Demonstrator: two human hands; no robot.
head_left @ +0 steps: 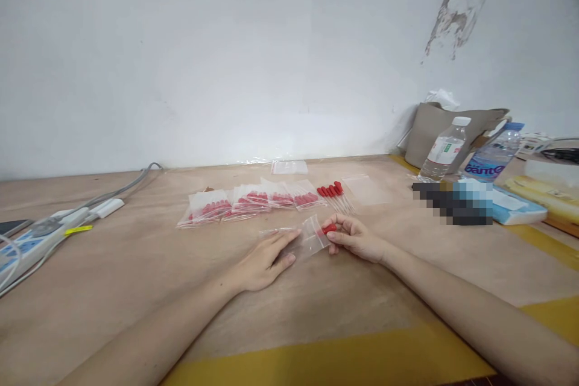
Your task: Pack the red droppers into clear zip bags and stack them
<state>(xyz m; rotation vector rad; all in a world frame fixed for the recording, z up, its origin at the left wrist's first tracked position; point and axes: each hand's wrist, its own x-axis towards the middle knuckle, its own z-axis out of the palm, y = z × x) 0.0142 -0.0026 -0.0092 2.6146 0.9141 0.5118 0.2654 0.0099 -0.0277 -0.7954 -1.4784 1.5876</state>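
Observation:
My right hand (355, 238) pinches the red bulb of a dropper (329, 229) at the mouth of a small clear zip bag (314, 240). The dropper's thin end points left into the bag. Flat on the table, my left hand (266, 259) lies with thumb apart from its fingers, fingertips over clear plastic at the bag's left side. Just behind my right hand are several loose red-bulbed droppers (332, 190) with clear stems. A row of zip bags with red-bulbed droppers (251, 199) overlaps behind my left hand.
Flat zip bags lie at the back (289, 167) and right (367, 189). A power strip (49, 235) with cables is at left. Two water bottles (446, 149) (495, 154), a grey-brown bin (427, 132) and a blue-white packet (515, 208) stand or lie at right.

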